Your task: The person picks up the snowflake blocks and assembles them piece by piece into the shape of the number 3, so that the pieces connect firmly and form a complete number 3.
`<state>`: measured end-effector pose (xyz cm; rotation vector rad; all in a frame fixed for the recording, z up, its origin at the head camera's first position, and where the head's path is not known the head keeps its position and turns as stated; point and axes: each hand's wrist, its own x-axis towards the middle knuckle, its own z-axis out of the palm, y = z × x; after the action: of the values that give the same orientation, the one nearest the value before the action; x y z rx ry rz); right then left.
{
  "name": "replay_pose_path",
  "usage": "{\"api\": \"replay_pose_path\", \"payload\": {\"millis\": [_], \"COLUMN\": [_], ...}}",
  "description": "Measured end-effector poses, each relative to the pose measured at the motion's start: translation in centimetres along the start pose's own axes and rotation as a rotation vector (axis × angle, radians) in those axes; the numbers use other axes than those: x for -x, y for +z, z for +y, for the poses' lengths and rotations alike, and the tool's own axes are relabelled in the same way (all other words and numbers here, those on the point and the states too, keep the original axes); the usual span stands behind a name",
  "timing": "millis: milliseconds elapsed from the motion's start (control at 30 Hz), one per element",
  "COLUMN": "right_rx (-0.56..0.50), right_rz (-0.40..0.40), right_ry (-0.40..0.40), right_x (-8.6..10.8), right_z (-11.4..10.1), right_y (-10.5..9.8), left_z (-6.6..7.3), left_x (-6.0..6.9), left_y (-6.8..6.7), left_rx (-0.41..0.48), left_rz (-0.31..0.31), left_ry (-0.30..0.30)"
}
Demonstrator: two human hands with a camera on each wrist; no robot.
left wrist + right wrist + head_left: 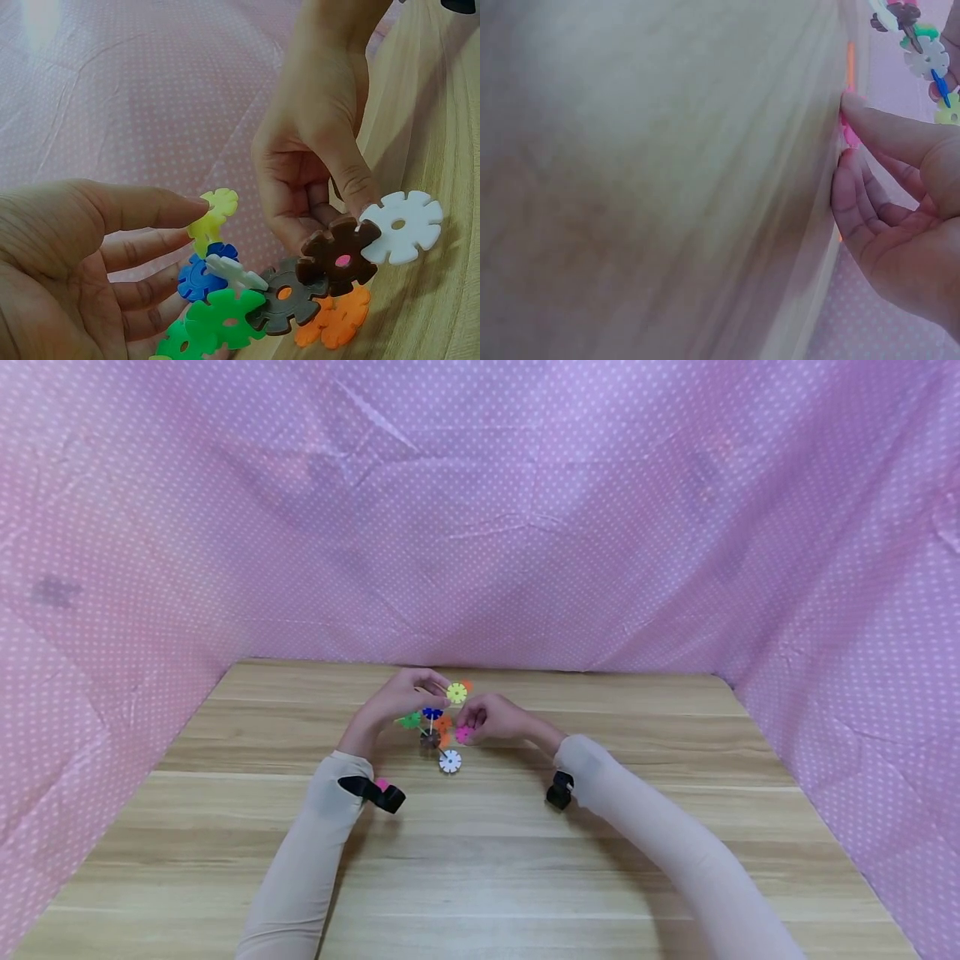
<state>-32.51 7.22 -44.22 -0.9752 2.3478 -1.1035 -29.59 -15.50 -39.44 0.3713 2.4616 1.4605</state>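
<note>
My left hand [396,697] pinches a yellow notched plastic disc [457,693] between thumb and fingers. Below it, linked to one another, are a blue disc [196,277], green discs [225,319], brown discs [341,255] and a white disc [409,227]. Thumb and fingertips of my right hand [498,718] grip a pink disc [463,734] just right of this chain. In the right wrist view an orange disc [850,64], edge-on, lines up with the pink disc [850,133]; whether the pink joins the chain is hidden.
A wood-grain table [480,860] lies under both hands. Pink dotted cloth [480,527] hangs behind it and along both sides. Each wrist wears a black strap with a camera [558,792].
</note>
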Motion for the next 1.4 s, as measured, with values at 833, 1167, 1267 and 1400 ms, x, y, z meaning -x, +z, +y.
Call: {"api": "replay_pose_path", "payload": {"millis": [833, 1167, 1267, 1400], "right_rx": [-0.233, -0.310, -0.297, -0.280], "right_rz": [0.372, 0.529, 0.538, 0.552], "right_ry": [0.011, -0.038, -0.047, -0.054], "right_x": [3.0, 3.6, 3.6, 3.7], "right_z": [0.3, -0.7, -0.8, -0.8], "right_y": [-3.3, -3.7, -3.6, -3.4], "left_z": [0.9, 1.0, 1.2, 1.3], "left_x": [-0.2, -0.4, -0.3, -0.3], "left_y": [2.4, 2.8, 2.8, 2.8], "left_rx": [0.156, 0.154, 0.154, 0.146], "left_rz": [0.009, 0.007, 0.004, 0.000], "left_ry": [-0.083, -0.058, -0.065, -0.065]}}
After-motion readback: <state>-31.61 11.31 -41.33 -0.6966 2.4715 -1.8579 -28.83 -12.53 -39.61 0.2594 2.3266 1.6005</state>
